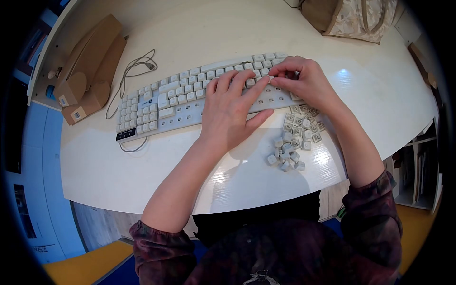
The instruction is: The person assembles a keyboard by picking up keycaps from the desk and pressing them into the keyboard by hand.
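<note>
A white computer keyboard [183,115] lies at a slant on the table, upside down relative to me. Keycaps cover its far rows, while the near rows show bare switch sockets. My left hand [228,102] rests across it with fingers spread, the index fingertip reaching my right fingertips. At the keyboard's right part, my right hand [304,83] pinches a small white keycap [271,79], mostly covered by the fingers. Below that hand, a pile of loose keycaps [297,131] sits on the table, some turned with their hollow undersides up.
A grey cable [124,78] with a USB plug curls beyond the keyboard's left end. Folded brown cardboard [97,59] stands at the far left. At the back right is a camouflage-patterned bag [358,19]. The white table [190,28] has a curved near edge.
</note>
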The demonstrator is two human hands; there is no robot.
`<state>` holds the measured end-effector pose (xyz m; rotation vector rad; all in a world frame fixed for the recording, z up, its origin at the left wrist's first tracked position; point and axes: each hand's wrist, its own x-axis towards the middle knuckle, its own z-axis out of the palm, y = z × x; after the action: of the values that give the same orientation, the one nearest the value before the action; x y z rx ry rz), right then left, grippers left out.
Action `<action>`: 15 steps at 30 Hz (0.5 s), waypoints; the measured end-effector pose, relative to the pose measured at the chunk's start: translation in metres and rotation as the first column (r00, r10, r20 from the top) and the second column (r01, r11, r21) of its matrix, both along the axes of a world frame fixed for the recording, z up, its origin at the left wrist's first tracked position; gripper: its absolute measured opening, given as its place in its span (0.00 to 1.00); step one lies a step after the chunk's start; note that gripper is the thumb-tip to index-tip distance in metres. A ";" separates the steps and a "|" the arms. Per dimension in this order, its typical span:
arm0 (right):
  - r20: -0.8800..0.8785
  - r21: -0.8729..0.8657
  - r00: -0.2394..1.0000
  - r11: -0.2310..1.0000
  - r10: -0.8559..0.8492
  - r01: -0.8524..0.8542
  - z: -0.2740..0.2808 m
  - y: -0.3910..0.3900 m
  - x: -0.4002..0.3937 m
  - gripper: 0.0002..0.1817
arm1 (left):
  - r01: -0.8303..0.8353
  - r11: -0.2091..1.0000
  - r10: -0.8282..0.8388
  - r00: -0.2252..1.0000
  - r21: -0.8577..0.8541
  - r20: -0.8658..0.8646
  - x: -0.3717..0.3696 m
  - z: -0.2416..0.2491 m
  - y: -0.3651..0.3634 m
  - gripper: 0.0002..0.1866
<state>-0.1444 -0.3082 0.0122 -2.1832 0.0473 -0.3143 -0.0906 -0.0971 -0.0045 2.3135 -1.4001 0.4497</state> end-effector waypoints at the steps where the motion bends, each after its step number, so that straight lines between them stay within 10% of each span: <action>1: -0.007 0.004 1.000 1.000 0.003 -0.003 0.000 0.000 0.000 0.10 | 0.000 1.000 0.000 1.000 -0.002 -0.001 0.000 0.000 0.000 0.31; 15: 0.003 0.066 1.000 0.998 0.015 -0.016 -0.001 -0.002 0.001 0.11 | -0.005 1.000 0.005 1.000 0.009 0.021 -0.002 0.000 -0.001 0.32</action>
<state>-0.1437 -0.3097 0.0115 -2.1171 0.0387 -0.3026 -0.0924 -0.0980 -0.0048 2.3258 -1.4091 0.4710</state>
